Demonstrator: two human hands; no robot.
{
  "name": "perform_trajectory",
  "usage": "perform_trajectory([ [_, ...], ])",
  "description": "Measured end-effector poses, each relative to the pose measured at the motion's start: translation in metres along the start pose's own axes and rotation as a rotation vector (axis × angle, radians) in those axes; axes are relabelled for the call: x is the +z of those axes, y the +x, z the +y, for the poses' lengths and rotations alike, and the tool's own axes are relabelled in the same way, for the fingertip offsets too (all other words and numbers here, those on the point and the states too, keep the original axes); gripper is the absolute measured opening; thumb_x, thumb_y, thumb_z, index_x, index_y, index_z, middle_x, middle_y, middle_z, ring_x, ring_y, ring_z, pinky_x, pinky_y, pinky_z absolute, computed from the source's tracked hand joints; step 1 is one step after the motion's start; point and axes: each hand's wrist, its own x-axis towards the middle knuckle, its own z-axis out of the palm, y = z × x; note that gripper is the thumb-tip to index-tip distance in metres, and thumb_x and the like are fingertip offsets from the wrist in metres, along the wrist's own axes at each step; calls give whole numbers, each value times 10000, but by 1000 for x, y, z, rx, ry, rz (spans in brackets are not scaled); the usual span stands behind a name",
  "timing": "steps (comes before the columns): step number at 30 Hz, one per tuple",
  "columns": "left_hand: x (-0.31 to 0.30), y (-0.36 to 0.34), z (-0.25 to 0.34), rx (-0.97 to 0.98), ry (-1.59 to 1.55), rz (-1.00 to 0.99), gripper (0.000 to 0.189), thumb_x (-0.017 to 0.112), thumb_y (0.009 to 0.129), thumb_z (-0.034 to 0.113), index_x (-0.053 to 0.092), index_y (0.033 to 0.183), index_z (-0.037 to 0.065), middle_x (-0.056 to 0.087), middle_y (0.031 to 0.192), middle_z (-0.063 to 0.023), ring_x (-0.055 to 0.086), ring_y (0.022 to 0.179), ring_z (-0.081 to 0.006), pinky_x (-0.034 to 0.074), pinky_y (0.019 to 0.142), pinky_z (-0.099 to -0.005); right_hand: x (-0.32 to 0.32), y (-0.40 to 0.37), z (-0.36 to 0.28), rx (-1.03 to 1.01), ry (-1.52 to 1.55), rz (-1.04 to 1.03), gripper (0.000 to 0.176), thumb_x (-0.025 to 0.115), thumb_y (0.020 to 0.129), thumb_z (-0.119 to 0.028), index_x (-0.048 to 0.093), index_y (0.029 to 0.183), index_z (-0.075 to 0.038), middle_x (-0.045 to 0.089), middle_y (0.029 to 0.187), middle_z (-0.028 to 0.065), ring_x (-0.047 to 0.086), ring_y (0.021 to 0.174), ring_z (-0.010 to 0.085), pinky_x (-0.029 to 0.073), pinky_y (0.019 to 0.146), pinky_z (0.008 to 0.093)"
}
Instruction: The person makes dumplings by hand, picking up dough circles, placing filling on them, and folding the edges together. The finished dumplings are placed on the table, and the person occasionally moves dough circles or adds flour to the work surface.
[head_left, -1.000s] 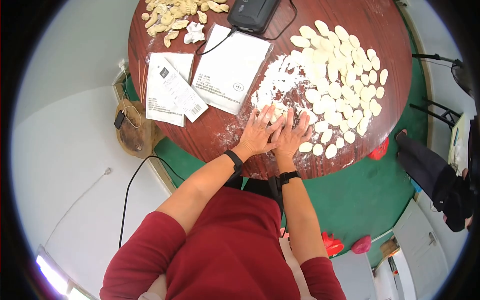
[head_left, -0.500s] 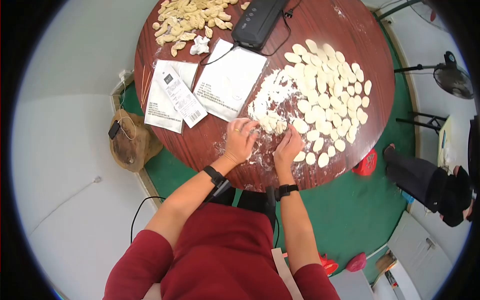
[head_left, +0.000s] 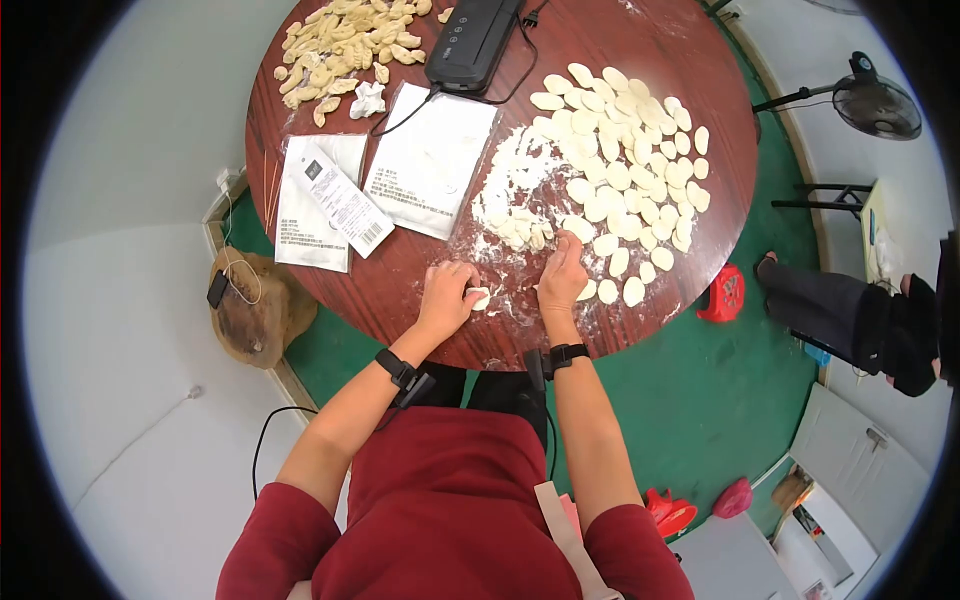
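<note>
My left hand point(head_left: 448, 296) is low over the round wooden table point(head_left: 390, 310), its thumb and fingers closed on a small pale dough piece point(head_left: 479, 298). My right hand point(head_left: 562, 275) is at the near edge of the small dough pieces point(head_left: 524, 228), which lie in scattered white flour point(head_left: 505, 180). Its fingers are pressed together, and what they hold, if anything, is too small to tell. Many flat dough rounds point(head_left: 634, 170) are spread to the right of the flour, some overlapping.
Shaped dough pieces point(head_left: 350, 40) lie at the table's far left. Beside them are a crumpled tissue point(head_left: 368, 99), a black machine point(head_left: 472, 45) with a cord, and white packets point(head_left: 428, 160). A person point(head_left: 840, 310) stands at the right beyond a fan point(head_left: 876, 107).
My left hand has moved down and left, away from the small dough pieces, with a piece in its fingers. My right hand has shifted slightly, and the whole view has shifted.
</note>
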Motion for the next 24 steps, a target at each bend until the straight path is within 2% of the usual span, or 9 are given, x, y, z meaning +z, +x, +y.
perform_trajectory([
  [4,1,1,2,-101,-283,19,234,757,865,94,602,1036,51,635,892,-97,640,805,-294,502,754,-412,-4,1,-2,77,86,24,192,487,1070,-207,596,1213,-140,696,747,178,688,661,395,509,578,478],
  [6,2,2,8,-293,-494,248,228,718,903,62,571,1076,38,642,810,-123,661,674,-277,514,631,-364,-4,0,-2,137,126,-19,179,489,1067,-187,586,1207,-132,691,745,181,687,666,396,509,584,477],
  [8,8,0,-6,-361,-490,208,236,708,911,63,565,1097,41,637,774,-122,675,680,-273,519,634,-361,0,-3,3,-6,112,56,180,446,1070,-151,584,1163,-83,617,639,105,620,536,252,477,537,392],
  [10,3,-3,-9,-435,-486,169,244,699,919,64,560,1119,44,632,737,-122,689,686,-268,523,636,-357,1,-7,8,5,122,-1,180,446,1070,-145,582,1167,-80,618,652,104,607,530,230,474,535,382],
  [13,-14,-5,-3,-308,-270,108,255,708,900,86,566,1110,53,622,653,-96,683,674,-326,524,651,-438,5,-15,14,-7,148,-77,184,444,1070,-138,578,1176,-70,622,683,98,585,539,186,470,533,362],
  [15,-25,-5,2,-353,-95,-53,262,709,904,132,574,1117,60,657,784,-113,682,803,-323,515,755,-464,3,-19,14,-25,168,-105,188,443,1070,-137,576,1181,-63,625,702,94,576,554,164,468,534,352],
  [17,-20,-3,-4,-230,6,65,272,703,910,146,576,1134,58,652,903,-141,651,912,-338,492,832,-478,-2,-16,10,101,246,-177,180,502,1057,-163,603,1179,-78,684,792,174,680,659,352,516,600,433],
  [21,-8,21,7,6,131,298,333,685,910,121,574,1212,37,540,1291,-208,496,1210,-409,410,1014,-510,-21,6,-4,28,136,-23,191,494,1054,-154,631,1151,-63,688,819,167,676,661,331,518,615,430],
  [24,7,47,19,69,71,335,415,671,916,105,540,1306,54,441,1403,-212,423,1303,-448,378,1094,-536,-24,12,-2,30,126,-39,198,494,1055,-164,633,1152,-62,694,824,157,678,665,343,523,621,441],
])
